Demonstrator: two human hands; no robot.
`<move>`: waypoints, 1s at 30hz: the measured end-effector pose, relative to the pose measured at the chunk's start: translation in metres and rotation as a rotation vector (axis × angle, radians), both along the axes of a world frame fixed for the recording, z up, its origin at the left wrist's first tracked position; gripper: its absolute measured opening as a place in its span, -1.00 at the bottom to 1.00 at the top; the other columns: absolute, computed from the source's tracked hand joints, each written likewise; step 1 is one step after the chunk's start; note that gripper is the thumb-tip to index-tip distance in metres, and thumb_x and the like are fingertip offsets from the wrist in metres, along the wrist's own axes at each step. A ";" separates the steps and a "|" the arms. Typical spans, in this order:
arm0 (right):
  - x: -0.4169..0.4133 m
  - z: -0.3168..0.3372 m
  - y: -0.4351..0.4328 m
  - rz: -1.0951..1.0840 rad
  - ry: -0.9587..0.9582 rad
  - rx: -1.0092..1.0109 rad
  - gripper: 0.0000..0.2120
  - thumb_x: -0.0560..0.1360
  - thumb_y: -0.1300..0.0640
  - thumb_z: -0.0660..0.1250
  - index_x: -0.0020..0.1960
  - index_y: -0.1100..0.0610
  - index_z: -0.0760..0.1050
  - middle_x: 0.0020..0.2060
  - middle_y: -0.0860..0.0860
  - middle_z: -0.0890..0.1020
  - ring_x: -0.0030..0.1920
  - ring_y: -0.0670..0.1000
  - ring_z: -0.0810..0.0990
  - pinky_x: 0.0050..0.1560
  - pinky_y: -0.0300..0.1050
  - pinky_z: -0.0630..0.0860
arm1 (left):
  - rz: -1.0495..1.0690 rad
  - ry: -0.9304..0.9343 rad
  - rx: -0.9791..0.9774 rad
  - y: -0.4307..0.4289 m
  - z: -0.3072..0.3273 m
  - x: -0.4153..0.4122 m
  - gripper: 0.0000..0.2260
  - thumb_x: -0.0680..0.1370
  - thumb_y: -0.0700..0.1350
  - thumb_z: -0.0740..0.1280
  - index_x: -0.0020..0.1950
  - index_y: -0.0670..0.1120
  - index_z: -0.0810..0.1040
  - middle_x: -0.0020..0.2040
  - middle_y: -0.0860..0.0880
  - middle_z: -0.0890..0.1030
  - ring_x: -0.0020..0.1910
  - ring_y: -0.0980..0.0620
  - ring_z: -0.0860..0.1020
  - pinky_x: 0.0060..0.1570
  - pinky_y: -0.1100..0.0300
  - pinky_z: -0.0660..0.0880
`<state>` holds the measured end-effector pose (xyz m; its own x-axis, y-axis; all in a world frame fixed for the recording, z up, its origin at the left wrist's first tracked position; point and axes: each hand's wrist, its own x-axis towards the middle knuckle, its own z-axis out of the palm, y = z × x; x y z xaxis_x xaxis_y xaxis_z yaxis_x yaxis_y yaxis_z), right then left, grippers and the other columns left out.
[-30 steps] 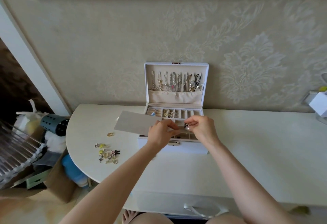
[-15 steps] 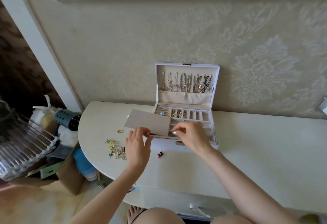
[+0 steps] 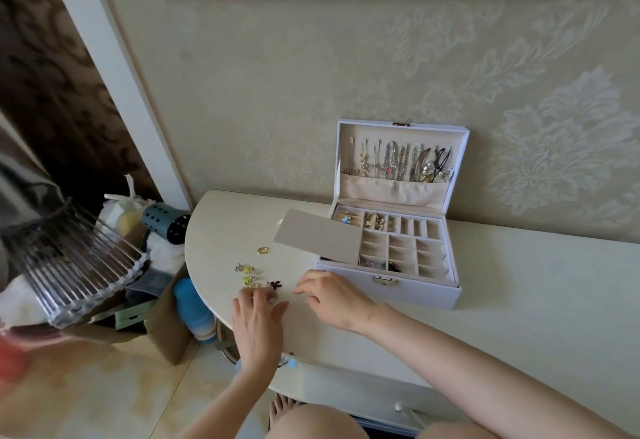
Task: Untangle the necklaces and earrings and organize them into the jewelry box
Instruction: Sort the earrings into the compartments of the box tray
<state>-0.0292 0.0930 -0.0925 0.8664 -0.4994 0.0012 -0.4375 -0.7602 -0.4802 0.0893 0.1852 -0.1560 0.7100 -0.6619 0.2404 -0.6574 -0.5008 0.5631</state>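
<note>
The white jewelry box (image 3: 419, 291) stands open against the wall. Several necklaces (image 3: 398, 161) hang inside its lid. A few earrings (image 3: 374, 224) lie in the back compartments of its tray, and a beige flap (image 3: 318, 236) sticks out to the left. Loose earrings (image 3: 248, 270) and a gold ring (image 3: 263, 250) lie on the white table (image 3: 519, 282) left of the box. My left hand (image 3: 258, 319) rests with straight fingers on the near end of that pile. My right hand (image 3: 330, 294) is on the table before the box, fingers curled down; what is under them is hidden.
The table's rounded left edge drops to clutter on the floor: a blue perforated holder (image 3: 166, 225), a clear ribbed tray (image 3: 69, 265), a blue bottle (image 3: 192, 310) and a cardboard box (image 3: 162, 331). A drawer handle (image 3: 408, 416) shows below the front edge.
Both hands left the box tray and came down to the table on the left. A small dark earring lay on the table half a second ago where my right hand now is.
</note>
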 end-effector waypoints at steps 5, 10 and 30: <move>0.019 -0.006 0.000 0.014 0.017 0.064 -0.63 0.51 0.36 0.14 0.27 0.20 0.50 0.25 0.10 0.49 0.27 0.09 0.45 0.34 -0.12 0.31 | -0.097 0.088 -0.131 0.006 -0.002 0.005 -0.86 0.52 -0.21 0.33 0.07 -0.17 0.55 0.00 -0.09 0.52 -0.01 -0.12 0.48 -0.08 0.11 0.38; 0.033 -0.016 -0.001 0.010 0.011 0.058 -0.62 0.51 0.36 0.17 0.28 0.19 0.49 0.14 0.13 0.50 0.18 0.13 0.49 0.27 -0.01 0.38 | -0.108 0.111 -0.190 0.011 -0.001 0.016 -0.88 0.55 -0.26 0.26 0.06 -0.14 0.52 -0.05 0.00 0.52 -0.08 -0.04 0.50 -0.15 0.18 0.36; 0.025 -0.014 -0.005 -0.040 0.114 -0.049 -0.89 0.47 0.30 0.25 -0.05 0.29 0.51 0.01 0.19 0.49 -0.01 0.20 0.51 -0.06 -0.02 0.43 | -0.226 0.058 -0.070 0.003 0.003 0.020 -0.81 0.39 -0.12 0.47 -0.09 -0.06 0.49 -0.09 0.08 0.51 -0.08 0.05 0.41 -0.16 0.21 0.32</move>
